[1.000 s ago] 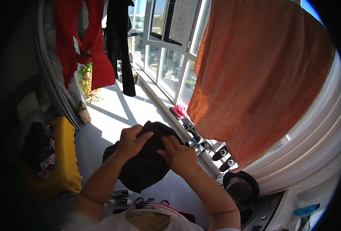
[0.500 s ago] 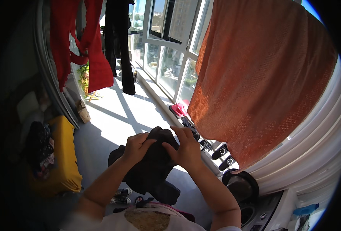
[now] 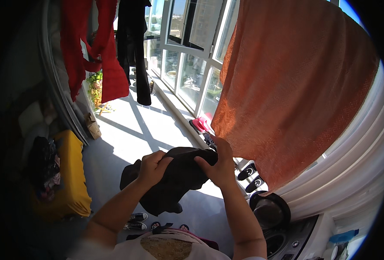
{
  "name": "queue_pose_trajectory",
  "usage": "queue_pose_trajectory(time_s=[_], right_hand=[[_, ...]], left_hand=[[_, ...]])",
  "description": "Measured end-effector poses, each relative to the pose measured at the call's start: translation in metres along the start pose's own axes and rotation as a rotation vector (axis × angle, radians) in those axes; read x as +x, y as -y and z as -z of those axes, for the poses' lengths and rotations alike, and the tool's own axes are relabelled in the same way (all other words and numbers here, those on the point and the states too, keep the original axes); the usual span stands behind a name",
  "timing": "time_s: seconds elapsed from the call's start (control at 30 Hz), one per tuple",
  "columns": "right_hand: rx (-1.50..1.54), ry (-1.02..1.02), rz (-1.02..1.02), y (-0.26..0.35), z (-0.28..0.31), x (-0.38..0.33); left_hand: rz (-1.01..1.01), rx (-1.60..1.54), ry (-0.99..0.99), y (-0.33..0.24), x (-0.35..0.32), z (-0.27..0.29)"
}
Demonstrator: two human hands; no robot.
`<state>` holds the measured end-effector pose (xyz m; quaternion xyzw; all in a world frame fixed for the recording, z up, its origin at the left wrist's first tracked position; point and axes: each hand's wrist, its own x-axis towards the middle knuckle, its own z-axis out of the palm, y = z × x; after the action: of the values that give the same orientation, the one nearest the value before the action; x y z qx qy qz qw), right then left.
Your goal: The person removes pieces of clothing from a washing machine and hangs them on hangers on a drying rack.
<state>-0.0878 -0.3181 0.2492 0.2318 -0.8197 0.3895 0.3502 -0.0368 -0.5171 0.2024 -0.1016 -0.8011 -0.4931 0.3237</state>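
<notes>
A person stands on a sunlit enclosed balcony, looking down at both hands raised in front of the chest. The left hand (image 3: 154, 166) grips the upper edge of a black garment (image 3: 174, 182), fingers curled tightly into the cloth. The right hand (image 3: 218, 162) pinches the same edge just beside it, thumb and fingers closed on the fabric. The garment hangs bunched between and below the hands, above the pale floor (image 3: 131, 134). To the right, close by, a large orange sheet (image 3: 296, 86) hangs in front of the windows (image 3: 187, 56). At upper left a red garment (image 3: 92, 47) and a dark garment (image 3: 133, 43) hang side by side. A yellow seat (image 3: 73, 177) stands at the left. Black shoes (image 3: 250, 177) lie by the window sill, pink slippers (image 3: 200, 125) further back, and a washing machine (image 3: 283, 234) shows at lower right.
</notes>
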Motion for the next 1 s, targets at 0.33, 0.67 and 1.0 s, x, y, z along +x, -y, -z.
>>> queue_pose_trajectory(time_s=[0.33, 0.67, 1.0], right_hand=[[-0.156, 0.239, 0.020, -0.046, 0.004, -0.013], [0.351, 0.360, -0.505, -0.054, 0.023, -0.011], [-0.417, 0.395, 0.336, 0.012, 0.011, -0.001]], left_hand=[[0.116, 0.084, -0.047, 0.012, -0.002, 0.009], [0.076, -0.014, 0.263, 0.007, 0.013, 0.028], [0.237, 0.116, 0.221, 0.019, 0.017, -0.008]])
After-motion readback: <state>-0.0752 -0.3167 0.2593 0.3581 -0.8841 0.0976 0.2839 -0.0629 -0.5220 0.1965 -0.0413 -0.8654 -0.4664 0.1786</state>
